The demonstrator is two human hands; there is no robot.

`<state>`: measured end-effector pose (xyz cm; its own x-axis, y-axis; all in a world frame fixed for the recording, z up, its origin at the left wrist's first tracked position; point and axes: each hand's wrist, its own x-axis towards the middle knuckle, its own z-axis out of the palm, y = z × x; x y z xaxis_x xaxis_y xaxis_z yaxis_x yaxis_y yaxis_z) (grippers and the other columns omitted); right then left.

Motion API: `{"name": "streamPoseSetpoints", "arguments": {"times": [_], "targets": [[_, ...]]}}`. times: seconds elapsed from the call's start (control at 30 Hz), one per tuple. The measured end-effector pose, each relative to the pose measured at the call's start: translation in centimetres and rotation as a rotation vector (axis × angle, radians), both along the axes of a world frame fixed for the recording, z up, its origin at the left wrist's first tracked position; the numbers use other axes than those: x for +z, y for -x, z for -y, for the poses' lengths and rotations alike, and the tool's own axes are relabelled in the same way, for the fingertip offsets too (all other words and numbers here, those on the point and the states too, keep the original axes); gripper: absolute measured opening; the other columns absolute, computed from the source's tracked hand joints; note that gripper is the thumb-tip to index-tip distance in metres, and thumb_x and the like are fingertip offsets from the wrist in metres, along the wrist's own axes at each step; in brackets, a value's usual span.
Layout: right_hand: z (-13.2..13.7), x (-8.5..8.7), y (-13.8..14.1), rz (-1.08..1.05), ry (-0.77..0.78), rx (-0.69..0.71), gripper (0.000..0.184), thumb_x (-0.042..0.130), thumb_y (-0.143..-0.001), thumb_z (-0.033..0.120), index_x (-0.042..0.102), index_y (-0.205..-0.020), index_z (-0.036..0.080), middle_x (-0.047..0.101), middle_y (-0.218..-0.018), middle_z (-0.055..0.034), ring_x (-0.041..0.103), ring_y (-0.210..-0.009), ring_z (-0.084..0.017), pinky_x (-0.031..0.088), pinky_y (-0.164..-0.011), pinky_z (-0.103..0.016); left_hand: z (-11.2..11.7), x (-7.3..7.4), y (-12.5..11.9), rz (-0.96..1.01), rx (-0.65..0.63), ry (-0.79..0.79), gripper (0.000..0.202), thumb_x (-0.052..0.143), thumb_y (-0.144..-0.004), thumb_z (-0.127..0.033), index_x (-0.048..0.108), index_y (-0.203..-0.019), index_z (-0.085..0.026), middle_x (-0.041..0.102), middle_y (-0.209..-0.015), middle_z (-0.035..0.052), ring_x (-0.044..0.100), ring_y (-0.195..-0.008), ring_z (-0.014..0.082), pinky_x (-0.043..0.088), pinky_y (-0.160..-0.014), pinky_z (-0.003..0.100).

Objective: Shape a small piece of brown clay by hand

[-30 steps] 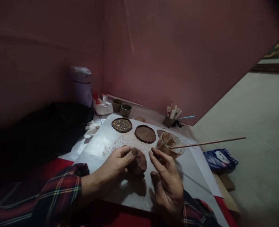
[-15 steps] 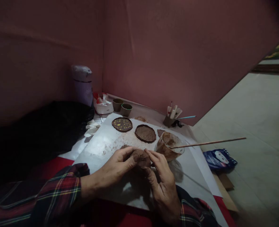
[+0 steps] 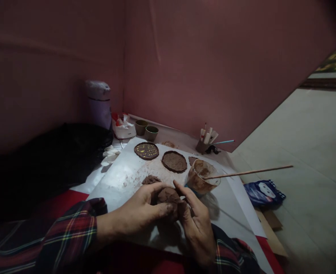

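Observation:
Between my two hands is a rough lump of brown clay (image 3: 168,196), held just above the white paper sheet (image 3: 111,190). My left hand (image 3: 145,205) wraps its left side, thumb lying across the front. My right hand (image 3: 195,220) pinches the lump's right edge between thumb and fingers, with the index finger raised over it. Behind my left fingers lies a smaller pile of brown clay (image 3: 151,179). Farther back are a round flat clay disc with a raised rim (image 3: 174,161) and a similar disc dotted with yellow (image 3: 146,151).
A clay-smeared glass (image 3: 199,180) with a long thin stick (image 3: 248,172) stands right of my hands. Two small cups (image 3: 151,133), a tissue pack (image 3: 124,128) and a holder of tools (image 3: 203,146) sit by the pink wall. A black bag (image 3: 56,160) lies left.
Both hands have turned the clay lump slightly and lowered it. My left thumb has slid down across its front, and the small clay pile behind now shows more.

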<state>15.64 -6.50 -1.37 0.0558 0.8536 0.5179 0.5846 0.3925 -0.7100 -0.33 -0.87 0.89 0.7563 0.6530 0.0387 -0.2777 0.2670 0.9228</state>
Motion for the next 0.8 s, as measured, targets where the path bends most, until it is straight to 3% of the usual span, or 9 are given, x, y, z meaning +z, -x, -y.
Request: {"name": "streamPoseSetpoints", "arguments": {"times": [0.17,0.3,0.47,0.57,0.67,0.8], "targets": [[0.09,0.34,0.24,-0.037,-0.006,0.017,0.034,0.051,-0.091,0.033,0.060,-0.120,0.019,0.067,-0.116,-0.0097,0.064,-0.104,-0.022,0.054,-0.086,-0.034,0.13,-0.08,0.06,0.009,-0.014,-0.024,0.028,0.065,-0.080,-0.016,0.057,-0.107,-0.018,0.062,-0.088,0.0013,0.056,-0.081,0.0133,0.045,-0.072,0.025],[0.25,0.70,0.53,-0.197,0.078,0.022,0.023,0.055,-0.089,0.031,0.065,-0.107,0.021,0.070,-0.103,-0.0064,0.066,-0.094,-0.020,0.054,-0.081,-0.029,0.07,0.04,0.04,-0.071,0.034,-0.005,0.026,0.070,-0.073,-0.014,0.055,-0.094,-0.016,0.062,-0.081,-0.0006,0.057,-0.073,0.0121,0.044,-0.064,0.023],[0.20,0.77,0.61,-0.438,0.169,-0.040,0.018,0.058,-0.087,0.036,0.063,-0.096,0.021,0.070,-0.091,-0.0030,0.066,-0.086,-0.017,0.052,-0.075,-0.024,-0.60,0.40,0.15,-0.201,0.157,-0.036,0.035,0.068,-0.077,-0.034,0.057,-0.102,-0.012,0.064,-0.084,0.0031,0.055,-0.057,0.0092,0.042,-0.054,0.023],[0.09,0.74,0.46,-0.458,0.201,0.007,0.018,0.058,-0.086,0.038,0.062,-0.093,0.021,0.069,-0.088,-0.0019,0.065,-0.082,-0.016,0.051,-0.073,-0.023,-0.73,0.27,0.31,-0.180,0.171,-0.093,0.030,0.071,-0.075,-0.027,0.061,-0.098,-0.010,0.066,-0.089,0.0057,0.060,-0.072,0.0130,0.045,-0.063,0.023],[0.09,0.83,0.43,-0.421,0.223,0.045,0.020,0.059,-0.086,0.038,0.061,-0.098,0.022,0.069,-0.092,-0.0021,0.065,-0.086,-0.017,0.051,-0.075,-0.023,-0.43,0.12,0.56,-0.215,0.189,-0.233,0.024,0.066,-0.078,-0.022,0.064,-0.100,-0.012,0.067,-0.098,0.0074,0.061,-0.090,0.0190,0.046,-0.078,0.028],[0.24,0.98,0.63,-0.368,0.250,0.090,0.016,0.060,-0.085,0.036,0.066,-0.089,0.021,0.069,-0.082,-0.0008,0.065,-0.079,-0.015,0.049,-0.069,-0.021,0.16,0.15,0.82,-0.350,0.198,-0.519,0.016,0.062,-0.080,-0.022,0.069,-0.090,-0.012,0.063,-0.082,0.0023,0.056,-0.077,0.0155,0.044,-0.067,0.024]]}}
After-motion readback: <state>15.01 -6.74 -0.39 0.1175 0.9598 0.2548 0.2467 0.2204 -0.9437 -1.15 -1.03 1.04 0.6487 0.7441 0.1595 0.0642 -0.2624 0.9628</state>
